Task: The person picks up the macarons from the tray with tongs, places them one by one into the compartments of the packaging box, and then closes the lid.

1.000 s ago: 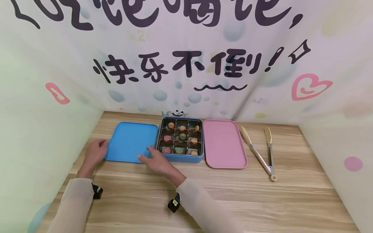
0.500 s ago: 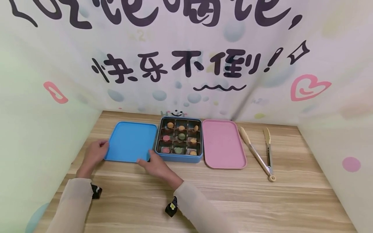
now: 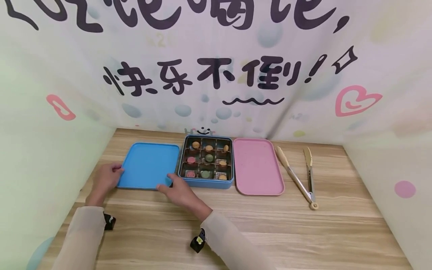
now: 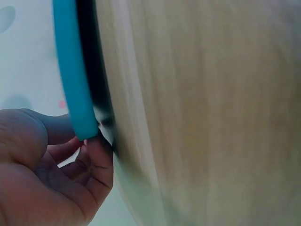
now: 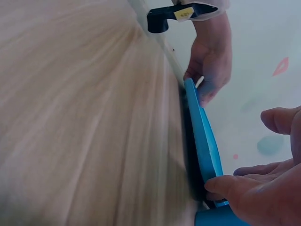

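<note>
A blue square lid [image 3: 148, 165] lies on the table at left, beside the blue box. My left hand [image 3: 107, 178] pinches its left edge; in the left wrist view the thumb is above the lid's rim [image 4: 75, 94] and fingers [image 4: 99, 160] curl beneath it. At the lid's front right corner is my right hand [image 3: 182, 193]. In the right wrist view its fingers [image 5: 225, 186] touch the corner, while its thumb stands apart above. The blue box [image 3: 207, 183] has a dark divided insert with small round macaron-like pieces, pink, green and tan, in its compartments.
A pink tray [image 3: 260, 167] lies right of the box. Further right, metal tongs [image 3: 308, 187] with pale tips lie spread apart. The wooden table [image 3: 270, 232] extends in front. A printed curtain [image 3: 216, 105] stands behind, with light side walls.
My right hand has come down onto the lid's front right corner. The left hand keeps its grip on the left edge. The lid has shifted slightly left and toward me.
</note>
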{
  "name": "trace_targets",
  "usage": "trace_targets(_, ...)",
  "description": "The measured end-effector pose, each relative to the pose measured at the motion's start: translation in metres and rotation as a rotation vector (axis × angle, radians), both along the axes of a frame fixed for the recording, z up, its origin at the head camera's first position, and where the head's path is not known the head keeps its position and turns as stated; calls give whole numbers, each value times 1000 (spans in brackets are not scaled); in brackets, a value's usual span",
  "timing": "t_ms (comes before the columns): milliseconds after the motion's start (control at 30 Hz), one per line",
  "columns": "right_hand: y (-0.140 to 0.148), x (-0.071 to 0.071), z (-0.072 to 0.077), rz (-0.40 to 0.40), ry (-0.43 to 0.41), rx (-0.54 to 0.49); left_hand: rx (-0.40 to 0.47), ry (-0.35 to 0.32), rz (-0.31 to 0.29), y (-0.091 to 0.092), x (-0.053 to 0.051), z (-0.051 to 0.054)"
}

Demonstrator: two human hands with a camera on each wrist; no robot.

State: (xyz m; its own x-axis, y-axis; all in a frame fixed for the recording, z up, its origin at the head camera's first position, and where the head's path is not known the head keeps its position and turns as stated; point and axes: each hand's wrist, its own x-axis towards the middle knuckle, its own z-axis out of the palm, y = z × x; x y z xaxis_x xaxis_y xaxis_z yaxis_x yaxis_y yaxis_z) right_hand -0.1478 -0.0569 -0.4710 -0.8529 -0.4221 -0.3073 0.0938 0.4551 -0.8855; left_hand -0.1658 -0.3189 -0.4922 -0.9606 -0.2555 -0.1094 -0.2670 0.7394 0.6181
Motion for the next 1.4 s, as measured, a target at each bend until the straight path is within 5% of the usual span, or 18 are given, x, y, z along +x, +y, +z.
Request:
trace_targets(667, 2, -4, 11, -20, 87, -49, -74, -42, 6, -10, 7, 10)
trace_targets(1067, 13, -5, 34, -57, 237, -44, -87, 12, 2, -2, 7, 27)
trace_targets(1400, 26, -18, 37, -117, 374, -38, -55, 33, 8, 12, 8, 41)
